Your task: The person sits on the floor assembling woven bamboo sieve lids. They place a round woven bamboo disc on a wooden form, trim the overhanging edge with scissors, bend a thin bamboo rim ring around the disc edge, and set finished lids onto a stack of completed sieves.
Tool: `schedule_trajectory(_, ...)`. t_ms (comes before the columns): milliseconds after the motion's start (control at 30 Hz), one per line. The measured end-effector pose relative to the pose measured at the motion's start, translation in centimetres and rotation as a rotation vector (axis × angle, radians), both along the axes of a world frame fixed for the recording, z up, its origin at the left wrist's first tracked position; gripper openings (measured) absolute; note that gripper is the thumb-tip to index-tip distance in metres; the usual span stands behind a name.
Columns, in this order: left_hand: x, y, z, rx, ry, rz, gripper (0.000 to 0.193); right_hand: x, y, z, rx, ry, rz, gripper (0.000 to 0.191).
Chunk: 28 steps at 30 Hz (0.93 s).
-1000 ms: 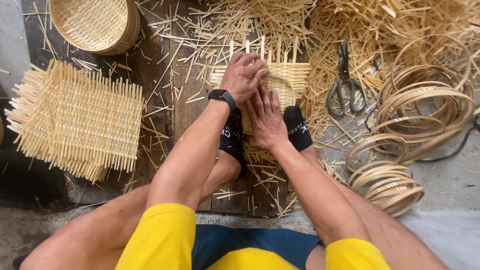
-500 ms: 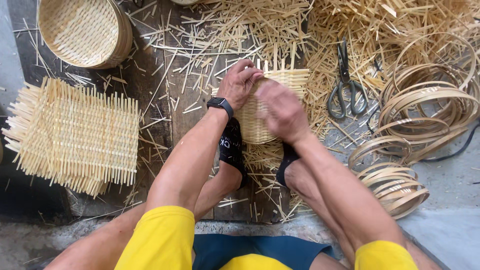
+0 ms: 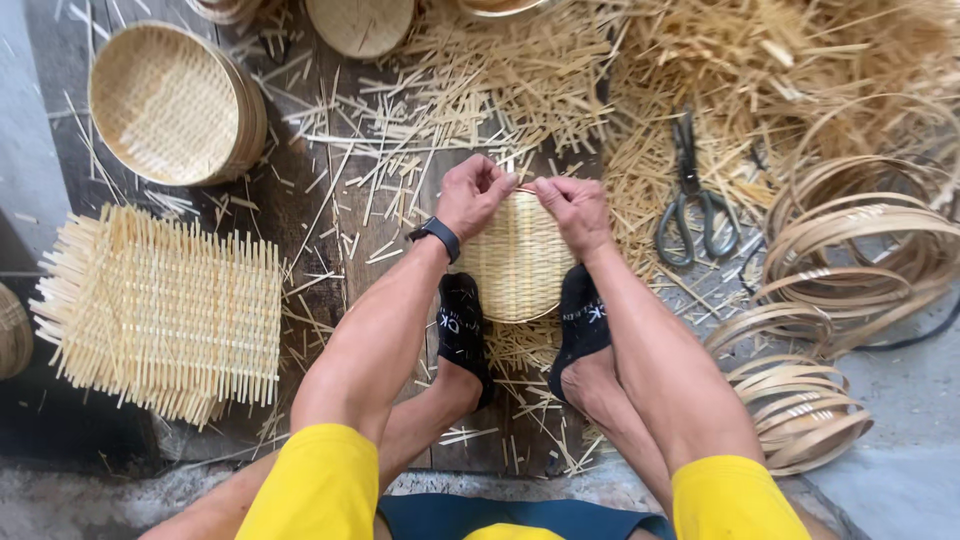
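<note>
A small round woven bamboo basket (image 3: 517,265) stands tilted on edge between my two feet in black socks. My left hand (image 3: 473,195), with a black watch on its wrist, grips the basket's upper rim on the left. My right hand (image 3: 572,208) pinches the same rim just to the right of it. The fingertips of both hands almost meet at the top of the rim.
A stack of flat square woven mats (image 3: 160,315) lies at the left. Finished round baskets (image 3: 170,102) are stacked at the upper left. Scissors (image 3: 692,200) lie to the right among bamboo offcuts. Coiled bamboo hoops (image 3: 860,250) fill the right side.
The square woven piece that lay flat under my hands is now a rounded basket held upright between my feet. Both hands moved onto its upper rim.
</note>
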<state>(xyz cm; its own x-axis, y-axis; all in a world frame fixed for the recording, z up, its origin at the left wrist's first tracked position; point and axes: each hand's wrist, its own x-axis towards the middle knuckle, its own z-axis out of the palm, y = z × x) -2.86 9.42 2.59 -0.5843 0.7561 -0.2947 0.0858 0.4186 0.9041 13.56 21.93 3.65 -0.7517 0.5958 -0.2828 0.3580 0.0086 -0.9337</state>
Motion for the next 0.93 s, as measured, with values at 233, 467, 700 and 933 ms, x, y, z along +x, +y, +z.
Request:
schedule_trajectory(233, -0.8, 0.8, 1.5, -0.122, 0.031, -0.070, 0.045, 0.9, 0.4, 4.2, 0.770, -0.067, 0.076, 0.041)
schedule_trajectory(467, 0.8, 0.7, 11.1, 0.057, 0.253, -0.253, 0.047, 13.8, 10.8, 22.8, 0.785, -1.010, 0.531, 0.045)
schedule_trajectory(700, 8.9, -5.4, 8.6, 0.098, 1.127, -0.575, 0.026, 18.9, 9.1, 16.4, 0.325, -0.864, 0.251, 0.034)
schedule_trajectory(933, 10.0, -9.5, 5.7, 0.061, 0.857, -0.421, 0.035, 17.9, 7.7, 0.6, 0.586, -0.649, -0.055, 0.061)
